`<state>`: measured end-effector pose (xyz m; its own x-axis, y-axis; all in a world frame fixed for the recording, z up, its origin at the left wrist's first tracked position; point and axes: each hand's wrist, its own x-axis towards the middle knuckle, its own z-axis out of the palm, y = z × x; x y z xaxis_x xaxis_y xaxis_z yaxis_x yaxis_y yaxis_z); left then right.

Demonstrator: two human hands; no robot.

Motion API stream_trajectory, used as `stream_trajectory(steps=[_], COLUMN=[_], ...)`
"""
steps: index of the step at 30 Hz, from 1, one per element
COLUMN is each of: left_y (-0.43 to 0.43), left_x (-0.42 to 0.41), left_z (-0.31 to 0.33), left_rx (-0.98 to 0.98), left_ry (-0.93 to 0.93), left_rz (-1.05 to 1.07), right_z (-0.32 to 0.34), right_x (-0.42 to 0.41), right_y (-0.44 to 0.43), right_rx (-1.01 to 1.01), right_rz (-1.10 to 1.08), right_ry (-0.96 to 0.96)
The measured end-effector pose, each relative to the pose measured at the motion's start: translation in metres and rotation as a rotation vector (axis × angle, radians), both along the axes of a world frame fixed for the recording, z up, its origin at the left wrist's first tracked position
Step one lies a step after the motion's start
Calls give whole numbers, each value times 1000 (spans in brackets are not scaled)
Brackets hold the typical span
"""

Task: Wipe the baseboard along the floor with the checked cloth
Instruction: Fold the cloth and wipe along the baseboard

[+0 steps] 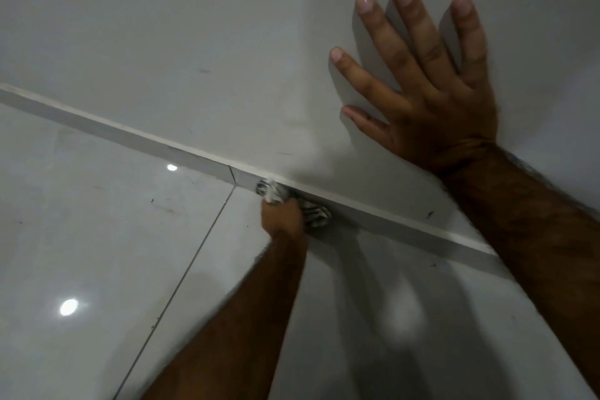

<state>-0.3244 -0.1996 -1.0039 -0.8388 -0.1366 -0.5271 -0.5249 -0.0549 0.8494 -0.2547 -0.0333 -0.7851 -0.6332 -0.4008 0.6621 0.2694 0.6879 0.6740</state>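
Note:
A pale baseboard [136, 136] runs diagonally from the upper left to the lower right, where wall meets floor. My left hand [282, 216] is down at the floor, shut on the black-and-white checked cloth [313, 213], and presses it against the baseboard near a joint in the strip. Bunches of cloth stick out on both sides of the fist. My right hand [422, 91] lies flat on the white wall above, fingers spread, holding nothing.
The floor [97, 221] is glossy light tile with a grout line [194, 256] running toward the baseboard and bright lamp reflections [68, 306]. Small dark specks dot the floor and the wall [194, 26]. My shadow falls on the tiles at the lower right.

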Motion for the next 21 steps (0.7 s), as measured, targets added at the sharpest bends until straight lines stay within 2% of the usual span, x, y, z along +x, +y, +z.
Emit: stream_trajectory(steps=[3,5,8,11,15,16,18,21], left_y=[39,55,46,5,-56,-63,-66,-52], left_x=[55,80,76,22,-69,-82,-88,-56], left_z=[-4,-9,-9,-12,-6,-5,1,3], left_rx=[245,318,421,341,423,346,201,130], left_ry=[-107,-216,-235,-153,-59,-30,46,104], left_rz=[-152,-191,-194,-27,154,191,224,123], right_z=[-1,-2,-4,-5,-9,-10,-10,-9], right_x=[1,1,-1,-1,-3,-4,-6,-6], right_y=[-1,0,0,3,2,2,2,2], right_rx=[-1,-3,-28,-46,-51,-52,-52,-39], right_rz=[6,12,37,48,68,73,81,73], right_ry=[12,14,17,16,43,51,66,59])
